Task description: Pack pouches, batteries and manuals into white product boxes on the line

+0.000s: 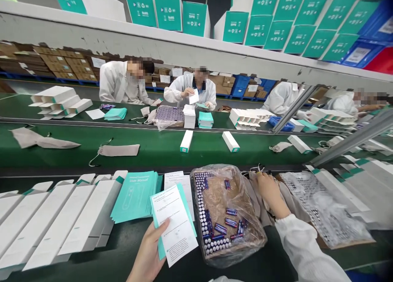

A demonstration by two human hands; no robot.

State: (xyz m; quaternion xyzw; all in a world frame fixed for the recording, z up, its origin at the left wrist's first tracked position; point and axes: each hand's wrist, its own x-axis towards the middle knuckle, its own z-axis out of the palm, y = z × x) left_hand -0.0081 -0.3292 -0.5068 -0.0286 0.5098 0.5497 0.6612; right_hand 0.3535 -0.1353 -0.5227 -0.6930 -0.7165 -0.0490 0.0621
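In my left hand (150,247) are a printed white sheet (176,228) and a teal user manual (160,249) behind it, pinched with the thumb on top. My right hand (270,190) is curled on a beige drawstring pouch (256,192) in a small pile; its fingertips are partly hidden. Between the hands stands a plastic-lined carton (258,243) with loose and upright blue batteries (231,222). A stack of teal user manuals (135,198) lies left of my left hand, with white printed sheets (187,187) beside it.
Open white boxes (82,216) lie in a row at left. Plastic-wrapped batteries (322,208) and more boxes (346,187) are at right. A green conveyor (159,151) carries pouches and slim boxes. Co-workers (192,87) sit opposite, beneath an overhead shelf (153,38); a slanted metal post (353,138) stands right.
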